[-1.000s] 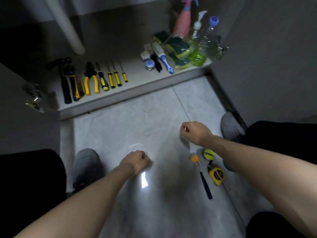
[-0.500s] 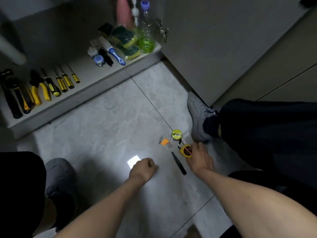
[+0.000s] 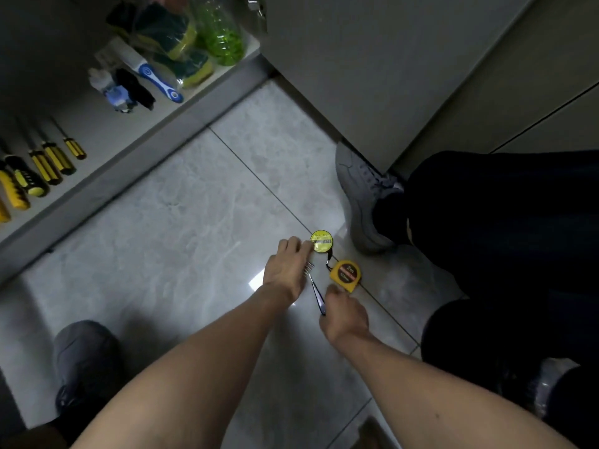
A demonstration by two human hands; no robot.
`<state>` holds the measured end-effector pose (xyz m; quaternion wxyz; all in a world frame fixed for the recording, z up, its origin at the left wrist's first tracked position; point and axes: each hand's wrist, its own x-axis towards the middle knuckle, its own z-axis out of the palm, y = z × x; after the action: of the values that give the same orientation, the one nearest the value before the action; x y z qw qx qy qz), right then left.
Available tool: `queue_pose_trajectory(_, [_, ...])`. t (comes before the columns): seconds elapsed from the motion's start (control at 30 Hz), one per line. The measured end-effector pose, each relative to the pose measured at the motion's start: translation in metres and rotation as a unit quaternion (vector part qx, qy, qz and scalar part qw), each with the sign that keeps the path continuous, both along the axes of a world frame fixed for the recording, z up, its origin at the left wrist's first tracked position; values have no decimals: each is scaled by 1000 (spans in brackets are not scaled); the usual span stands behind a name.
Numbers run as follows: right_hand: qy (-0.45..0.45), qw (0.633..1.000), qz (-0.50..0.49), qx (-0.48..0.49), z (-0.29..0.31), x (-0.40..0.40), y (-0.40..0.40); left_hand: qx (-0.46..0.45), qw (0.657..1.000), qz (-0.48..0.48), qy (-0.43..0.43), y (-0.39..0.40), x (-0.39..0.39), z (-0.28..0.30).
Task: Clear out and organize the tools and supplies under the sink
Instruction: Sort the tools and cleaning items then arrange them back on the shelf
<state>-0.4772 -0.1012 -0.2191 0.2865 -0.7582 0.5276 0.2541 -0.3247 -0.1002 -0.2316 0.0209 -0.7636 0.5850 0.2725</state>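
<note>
A grey marble-look tiled floor (image 3: 181,228) fills the middle, with dark grout lines crossing it and a bright patch of reflected light (image 3: 256,281) near its centre. A grey sneaker (image 3: 363,199) stands on the floor at the foot of an open grey cabinet door (image 3: 356,66). Another grey sneaker (image 3: 84,358) sits near the lower left edge. Black trouser legs (image 3: 505,228) fill the right side.

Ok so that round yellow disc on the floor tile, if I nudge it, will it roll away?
Probably not: the round yellow disc lies flat on its face, so a nudge would likely slide it on the glossy floor tile. Tipped onto its edge, it could roll. It looks small and rigid, probably light.
</note>
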Motion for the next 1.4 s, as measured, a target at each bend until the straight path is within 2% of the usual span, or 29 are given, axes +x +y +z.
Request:
queue_pose_trajectory(0.07, [0,999,-43,17,-1,5,2,10,999,-15,-27,0,7,-4])
queue_pose_trajectory(0.13, [5,998,-56,32,-1,9,1,35,999,3,-14,4,15,-4])
queue_pose_trajectory(0.27, [-2,997,-25,74,1,13,-7,62,997,42,36,24,32,4])
queue_pose_trajectory(0.4, [-29,998,16,61,9,29,-12,68,989,102,77,58,66,24])
queue_pose_trajectory(0.57, [-128,989,47,55,17,78,-13,56,983,161,70,92,139,67])
queue_pose_trajectory(0.8, [-289,955,23,65,43,229,-30,36,972,229,40,123,263,129])
queue_pose_trajectory(0.93, [-375,922,2,91,70,336,-52,47,973,226,-8,118,337,169])
queue_pose_trajectory(1.03, [-413,908,11,69,83,413,-74,52,974,217,-38,110,386,197])
queue_pose_trajectory(1.1, [-415,908,21,60,86,456,-86,56,974,213,-47,105,409,208])
queue_pose_trajectory(1.2, [-369,927,59,24,84,499,-99,51,975,210,-42,98,431,208])
queue_pose_trajectory(1.4, [-319,940,112,-37,78,517,-102,29,971,238,-2,88,454,192])
